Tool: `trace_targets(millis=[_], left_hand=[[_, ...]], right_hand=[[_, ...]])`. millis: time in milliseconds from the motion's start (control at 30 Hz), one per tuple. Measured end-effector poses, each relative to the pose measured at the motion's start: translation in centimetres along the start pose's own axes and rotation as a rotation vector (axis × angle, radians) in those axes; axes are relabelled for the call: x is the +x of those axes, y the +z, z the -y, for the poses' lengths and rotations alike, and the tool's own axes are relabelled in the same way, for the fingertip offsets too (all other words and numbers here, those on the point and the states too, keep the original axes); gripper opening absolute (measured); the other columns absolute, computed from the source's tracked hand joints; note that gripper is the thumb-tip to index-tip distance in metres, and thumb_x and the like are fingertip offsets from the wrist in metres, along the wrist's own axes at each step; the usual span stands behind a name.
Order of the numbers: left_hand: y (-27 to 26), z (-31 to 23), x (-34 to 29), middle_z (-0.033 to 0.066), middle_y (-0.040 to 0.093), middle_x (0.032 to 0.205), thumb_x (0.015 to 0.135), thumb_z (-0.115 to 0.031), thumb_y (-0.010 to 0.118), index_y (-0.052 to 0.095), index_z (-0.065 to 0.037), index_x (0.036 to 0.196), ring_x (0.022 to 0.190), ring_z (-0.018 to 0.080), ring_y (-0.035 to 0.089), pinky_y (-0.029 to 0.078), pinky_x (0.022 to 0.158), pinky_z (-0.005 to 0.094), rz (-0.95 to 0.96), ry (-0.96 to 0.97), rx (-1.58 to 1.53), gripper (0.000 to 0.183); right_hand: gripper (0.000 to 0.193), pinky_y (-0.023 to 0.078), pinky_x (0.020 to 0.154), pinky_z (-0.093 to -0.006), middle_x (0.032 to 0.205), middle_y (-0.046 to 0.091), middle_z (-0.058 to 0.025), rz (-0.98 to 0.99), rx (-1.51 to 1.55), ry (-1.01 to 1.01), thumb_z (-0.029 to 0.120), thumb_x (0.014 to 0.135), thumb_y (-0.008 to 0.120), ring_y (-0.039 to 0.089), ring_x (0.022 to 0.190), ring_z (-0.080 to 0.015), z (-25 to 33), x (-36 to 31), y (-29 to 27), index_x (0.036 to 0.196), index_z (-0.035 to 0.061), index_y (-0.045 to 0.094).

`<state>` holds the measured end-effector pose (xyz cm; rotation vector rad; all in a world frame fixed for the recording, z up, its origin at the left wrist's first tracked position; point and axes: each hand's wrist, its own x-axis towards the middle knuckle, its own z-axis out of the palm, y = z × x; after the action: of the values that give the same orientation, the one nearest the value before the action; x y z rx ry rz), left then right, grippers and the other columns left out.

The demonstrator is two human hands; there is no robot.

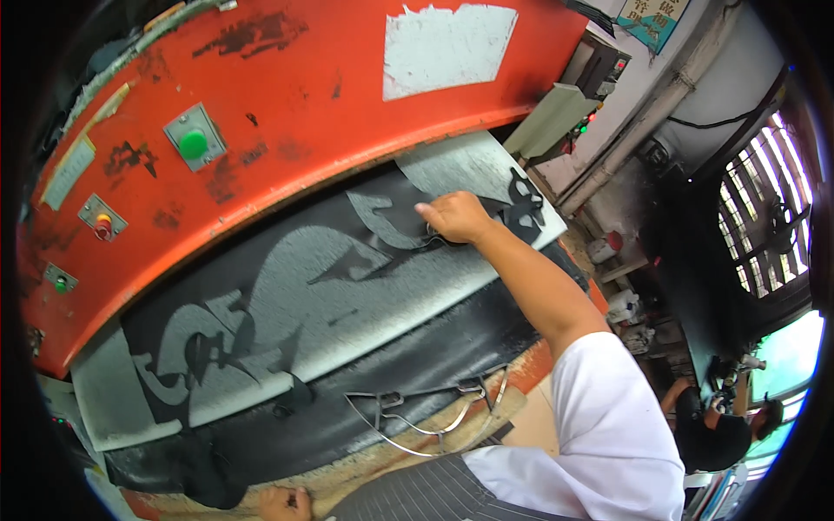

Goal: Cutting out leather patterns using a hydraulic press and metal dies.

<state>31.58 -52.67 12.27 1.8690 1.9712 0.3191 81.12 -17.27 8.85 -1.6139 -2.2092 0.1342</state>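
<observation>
My right hand is closed over the far right part of a black sheet, its fingers curled round the dark material. Large curved openings are cut through this sheet, and loose dark strips and scraps lie about them. Beneath it is a worn grey-white cutting board. At the bottom edge my left hand rests closed by the front ledge, a small dark bit showing at its fingers; what it holds is unclear. A bent metal cutting die with dark grips lies between my body and the board.
An orange-red machine beam spans the far side above the board, with a green button and a red knob. A grey control box stands far right. Another person sits at the right beside a dark table.
</observation>
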Motion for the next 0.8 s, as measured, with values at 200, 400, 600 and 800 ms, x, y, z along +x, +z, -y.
trace_targets(millis=[200, 400, 600, 800], left_hand=[[0.1, 1.2, -0.3, 0.017, 0.065, 0.079, 0.085, -0.027, 0.065, 0.068, -0.003, 0.078, 0.073, 0.0367, 0.059, 0.047, 0.069, 0.0463, -0.004, 0.123, 0.1, 0.025], [0.8, 1.0, -0.3, 0.0187, 0.063, 0.078, 0.086, -0.027, 0.064, 0.067, -0.001, 0.079, 0.074, 0.039, 0.058, 0.046, 0.071, 0.0469, -0.029, 0.052, 0.044, 0.027], [0.7, 1.4, -0.3, 0.0191, 0.064, 0.08, 0.086, -0.029, 0.064, 0.067, -0.001, 0.077, 0.076, 0.0385, 0.058, 0.046, 0.071, 0.0479, -0.039, 0.014, 0.056, 0.029], [0.6, 1.3, -0.2, 0.0187, 0.063, 0.078, 0.086, -0.027, 0.065, 0.067, -0.001, 0.076, 0.074, 0.0386, 0.057, 0.045, 0.071, 0.0483, -0.076, 0.083, 0.064, 0.028]], right_hand=[[0.055, 0.044, 0.072, -0.0439, 0.067, 0.059, -0.0125, -0.264, 0.127, -0.025, 0.056, 0.082, 0.062, 0.055, 0.073, -0.0343, -0.2, 1.2, -2.8, 0.066, 0.0031, 0.059], [0.046, 0.039, 0.09, -0.0391, 0.09, 0.062, -0.0021, 0.11, -0.24, -0.6, 0.056, 0.071, 0.067, 0.054, 0.098, -0.0251, 2.5, 3.0, -0.2, 0.075, 0.0106, 0.061], [0.09, 0.027, 0.106, -0.0511, 0.138, 0.047, -0.0163, -0.178, 0.036, 0.299, 0.055, 0.061, 0.081, 0.038, 0.13, -0.0372, 3.5, -1.8, 3.3, 0.135, 0.0136, 0.05], [0.083, 0.026, 0.108, -0.0468, 0.133, 0.054, -0.0175, -0.114, 0.175, 0.097, 0.046, 0.066, 0.082, 0.043, 0.131, -0.0306, 2.3, 0.0, 3.4, 0.135, 0.0104, 0.05]])
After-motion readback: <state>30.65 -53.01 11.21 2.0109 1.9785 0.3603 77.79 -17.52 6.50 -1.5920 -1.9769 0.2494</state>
